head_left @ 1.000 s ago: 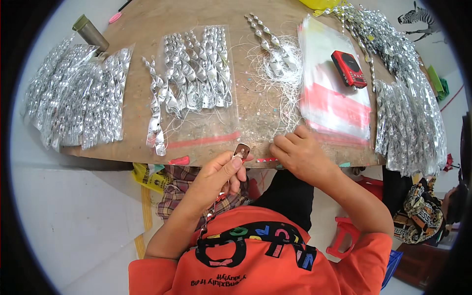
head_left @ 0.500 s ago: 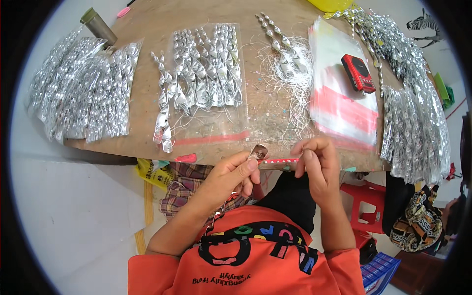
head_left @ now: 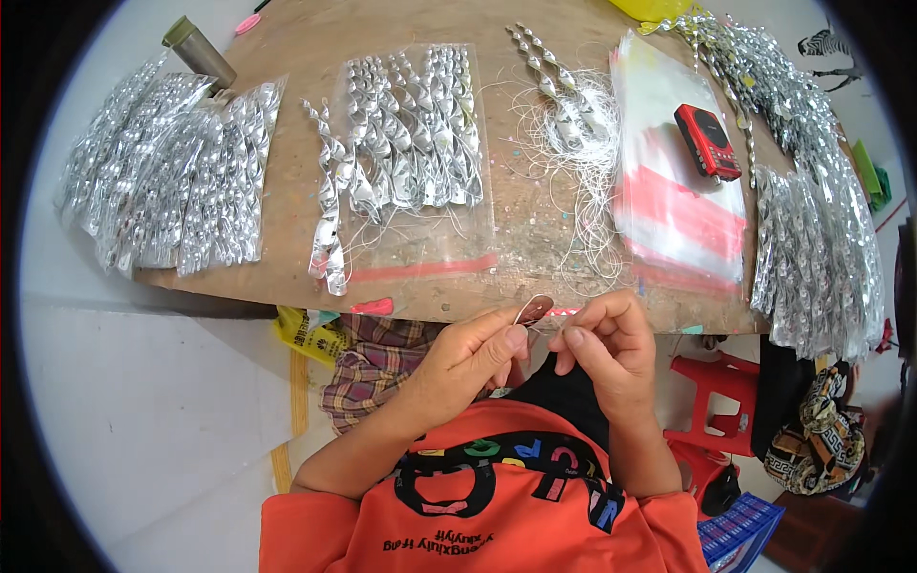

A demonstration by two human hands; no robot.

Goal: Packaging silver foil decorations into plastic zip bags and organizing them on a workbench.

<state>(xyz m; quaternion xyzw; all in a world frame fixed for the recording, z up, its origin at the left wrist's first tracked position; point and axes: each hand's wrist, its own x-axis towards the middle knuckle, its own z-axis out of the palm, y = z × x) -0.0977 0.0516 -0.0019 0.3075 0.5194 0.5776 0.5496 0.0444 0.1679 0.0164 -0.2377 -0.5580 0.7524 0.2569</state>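
One brown table (head_left: 544, 244) spreads in front of me. Two big heaps of twisted silver strips lie on it, the right heap (head_left: 812, 253) and the left heap (head_left: 172, 186), too overlapped for me to count strip by strip. There is one stack of clear bags (head_left: 673, 205) with red bands, and one clear packet (head_left: 485, 215) with a row of silver twists on it. Beyond my hands, two twisted strips (head_left: 546, 72) rest on one tangle of white string (head_left: 597, 143). I count one dull metal cylinder (head_left: 205, 59) and one red device (head_left: 707, 143), which sits on the bag stack.

My orange shirt (head_left: 535, 530) carries large multicoloured letters and smaller dark print, upside down from here; one yellow bag (head_left: 310, 336) below the table edge has dark lettering.

My left hand (head_left: 468, 361) pinches one shiny strip (head_left: 539, 307), whose end sticks up past my thumb near the table edge. My right hand (head_left: 609, 351) is just beside it, thumb and forefinger together on a thin white thread (head_left: 521, 310) that curves by the strip's end; whether it is knotted, I can't tell.
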